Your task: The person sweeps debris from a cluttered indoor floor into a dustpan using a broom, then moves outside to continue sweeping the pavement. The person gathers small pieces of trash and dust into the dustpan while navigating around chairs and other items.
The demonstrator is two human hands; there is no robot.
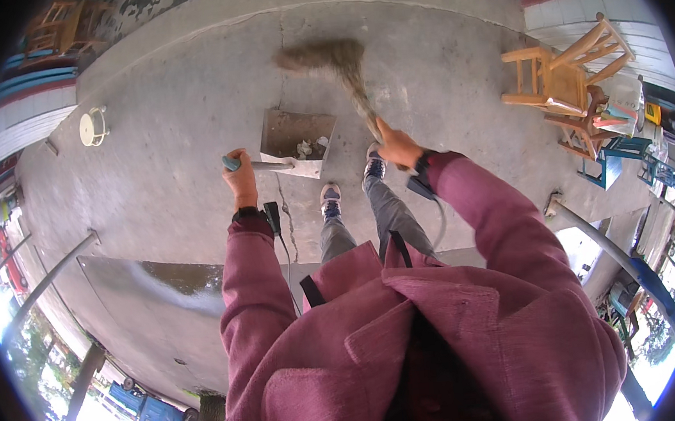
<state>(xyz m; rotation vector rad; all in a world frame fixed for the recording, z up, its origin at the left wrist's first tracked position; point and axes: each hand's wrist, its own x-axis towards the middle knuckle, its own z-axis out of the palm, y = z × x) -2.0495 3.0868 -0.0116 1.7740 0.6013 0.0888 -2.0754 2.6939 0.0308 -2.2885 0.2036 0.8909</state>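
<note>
Fingers of the left hand [242,176] are curled tight round the handle of the dustpan [311,168], blue end poking out past the fist. Pan itself sits just right of that hand, ahead of the shoes [330,199], with some pale scraps [313,146] inside that are too small to identify. Next over is the broom [359,99], head all motion blur, so I can't tell if it's touching the concrete floor [190,119]. Right hand [398,145] is clenched round its stick, covering the top part. Far right, a wooden chair [567,85] partly blocks a jumble of stuff [623,100] I can't really make out
</note>
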